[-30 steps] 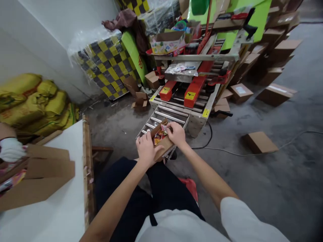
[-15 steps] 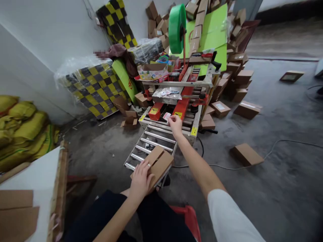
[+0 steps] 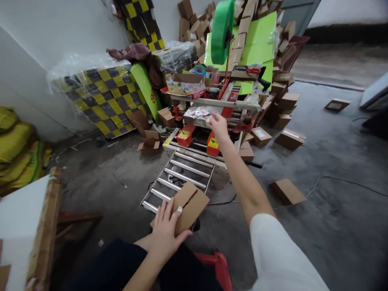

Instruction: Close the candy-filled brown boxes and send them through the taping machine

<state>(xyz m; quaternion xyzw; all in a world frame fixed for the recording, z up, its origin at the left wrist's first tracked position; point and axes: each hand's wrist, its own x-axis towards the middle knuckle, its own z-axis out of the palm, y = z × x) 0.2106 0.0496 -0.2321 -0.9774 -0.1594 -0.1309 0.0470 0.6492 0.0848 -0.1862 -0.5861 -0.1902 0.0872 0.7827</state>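
My left hand [image 3: 167, 229] lies flat with fingers spread on a small closed cardboard box [image 3: 188, 205] that rests at the near end of a roller conveyor [image 3: 182, 173]. My right hand [image 3: 217, 125] is stretched far forward to a clear bag of small packets [image 3: 198, 113] lying on the sealing machine's shelf [image 3: 212, 103]. Its fingers are pinched at the bag's right edge; what they hold is too small to make out. A green tape roll [image 3: 222, 32] stands above the machine.
Loose cardboard boxes [image 3: 287, 191] lie on the concrete floor to the right, with a cable [image 3: 339, 180] running past them. A stack of boxes [image 3: 283, 101] sits behind the machine. Yellow-black checkered mats [image 3: 100, 97] lean on the left wall. A white table edge [image 3: 45, 226] is at left.
My right hand left the box, took a small packet from it and reached forward to the bag on the machine. The box's flaps went shut and my left hand stayed on it.
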